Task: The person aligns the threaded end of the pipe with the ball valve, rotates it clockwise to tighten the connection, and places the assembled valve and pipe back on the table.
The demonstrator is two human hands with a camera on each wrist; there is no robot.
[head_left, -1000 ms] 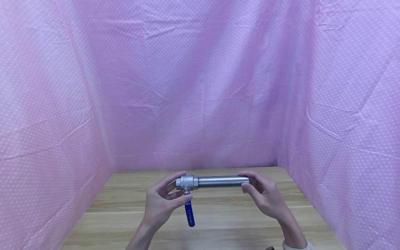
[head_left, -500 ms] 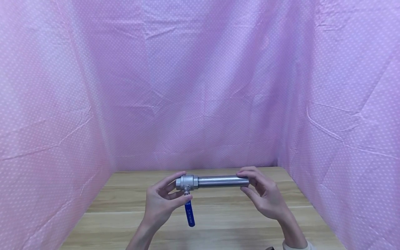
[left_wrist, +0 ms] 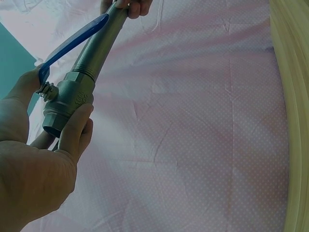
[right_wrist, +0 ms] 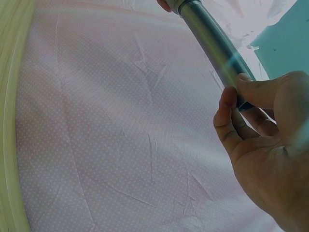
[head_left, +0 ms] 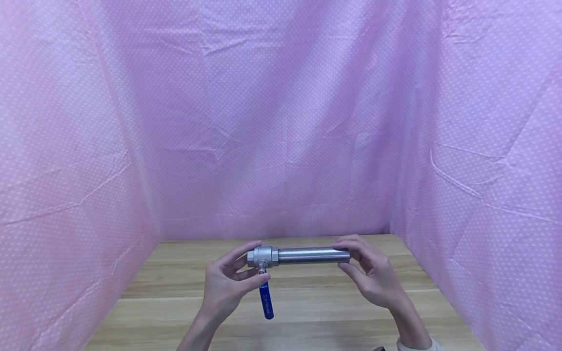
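Observation:
A silver ball valve with a blue lever handle is held by my left hand, its fingers behind the body and its thumb at the top of the lever. A steel pipe runs to the right from the valve, level above the table. Threads show where the pipe enters the valve in the left wrist view. At the pipe's far end, my right hand pinches it between thumb and fingertips. The right wrist view shows the thumb lying along the pipe's end.
Below the hands lies a wooden table. Pink dotted cloth hangs at the back and on both sides. A small dark object peeks in at the bottom edge, too cut off to identify.
My right thumb has slid from the front of the pipe's end to its lower side, and the fingers have shifted slightly. The left hand and valve stay in place.

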